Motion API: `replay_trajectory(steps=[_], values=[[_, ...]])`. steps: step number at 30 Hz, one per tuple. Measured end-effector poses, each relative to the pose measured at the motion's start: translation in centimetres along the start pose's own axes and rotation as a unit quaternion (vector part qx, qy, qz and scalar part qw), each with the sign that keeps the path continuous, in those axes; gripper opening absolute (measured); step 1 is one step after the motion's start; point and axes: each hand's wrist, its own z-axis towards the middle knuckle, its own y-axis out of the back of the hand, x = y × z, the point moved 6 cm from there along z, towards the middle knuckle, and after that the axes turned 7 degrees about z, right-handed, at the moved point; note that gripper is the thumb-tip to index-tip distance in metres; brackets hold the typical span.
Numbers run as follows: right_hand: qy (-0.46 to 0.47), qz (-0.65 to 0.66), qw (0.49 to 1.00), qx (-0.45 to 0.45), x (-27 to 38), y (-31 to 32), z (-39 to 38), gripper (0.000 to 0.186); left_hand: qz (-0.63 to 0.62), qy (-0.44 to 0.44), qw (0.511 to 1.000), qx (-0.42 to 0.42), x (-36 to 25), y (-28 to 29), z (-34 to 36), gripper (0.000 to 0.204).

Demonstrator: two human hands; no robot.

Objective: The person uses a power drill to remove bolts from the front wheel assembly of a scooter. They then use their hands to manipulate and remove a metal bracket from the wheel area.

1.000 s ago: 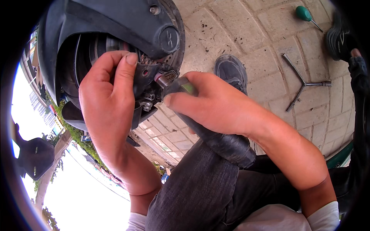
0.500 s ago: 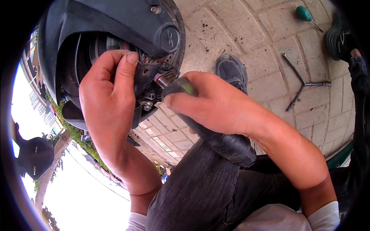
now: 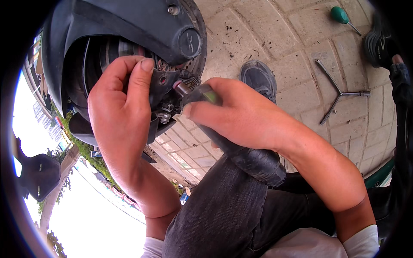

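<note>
My right hand (image 3: 232, 112) is wrapped round a dark power wrench (image 3: 254, 165) with a green patch near its head and a taped lower end. A metal socket (image 3: 183, 89) with a reddish tip sticks out of the tool, close beside a dark metal bracket (image 3: 160, 92); a small gap seems to part them. My left hand (image 3: 120, 94) reaches in at the bracket's upper edge, thumb and forefinger pinched together. Whatever is between those fingertips is hidden. Behind them lies the wheel (image 3: 95, 56) under a black fender (image 3: 124, 21) of a motorbike or scooter.
On the paving (image 3: 275, 34) at right lie a three-armed wrench (image 3: 340, 93) and a green-handled screwdriver (image 3: 340, 15). My shoe (image 3: 258, 79) stands beyond the tool. Another person's shoe (image 3: 378, 47) and gloved hand (image 3: 399, 73) are at the far right. Below the bracket sit metal fittings (image 3: 163, 117).
The power wrench's socket has shifted very slightly to the right, away from the bracket. My left hand stays in the same place.
</note>
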Motion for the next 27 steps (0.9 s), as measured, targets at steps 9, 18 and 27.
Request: replay_trajectory(steps=[9,18,27], values=[[-0.008,0.007,1.000,-0.001,-0.03,0.15,-0.13,0.038,0.011,0.013,1.000,0.002,0.04,0.04,-0.01,0.017],[0.004,-0.010,1.000,0.010,0.16,0.25,0.10,0.036,0.009,0.017,1.000,0.001,0.02,0.04,-0.05,0.017],[-0.007,0.018,1.000,0.005,-0.05,0.36,0.16,0.037,0.007,0.014,1.000,0.002,0.09,-0.01,-0.05,0.018]])
